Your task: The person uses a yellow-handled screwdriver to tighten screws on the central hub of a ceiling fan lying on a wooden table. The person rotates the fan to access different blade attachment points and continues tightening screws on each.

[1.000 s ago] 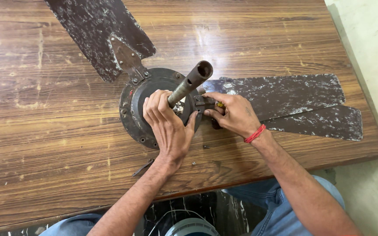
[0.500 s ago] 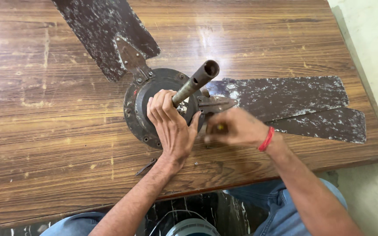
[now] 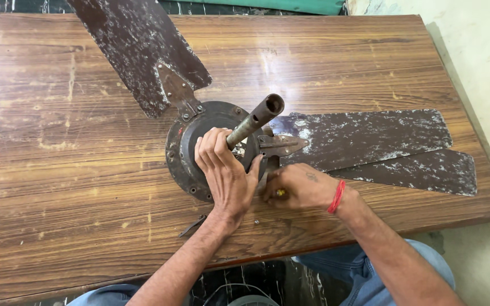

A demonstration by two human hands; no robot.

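Observation:
An old dark ceiling fan lies on the wooden table. Its round motor housing faces up, and a rusty rod sticks out of the middle toward me. My left hand rests flat on the housing beside the rod, fingers curled over it. My right hand, with a red thread at the wrist, is closed around a small tool with a yellow part. It sits at the near right of the housing, just below a blade bracket. The tool's tip is hidden.
One worn blade reaches to the far left. Two more blades lie overlapping to the right. A small screw and a thin dark metal piece lie near the table's front edge. Pale floor lies to the right.
My right hand has moved from the blade bracket down toward me, to the near side of the housing. My left hand stays on the housing.

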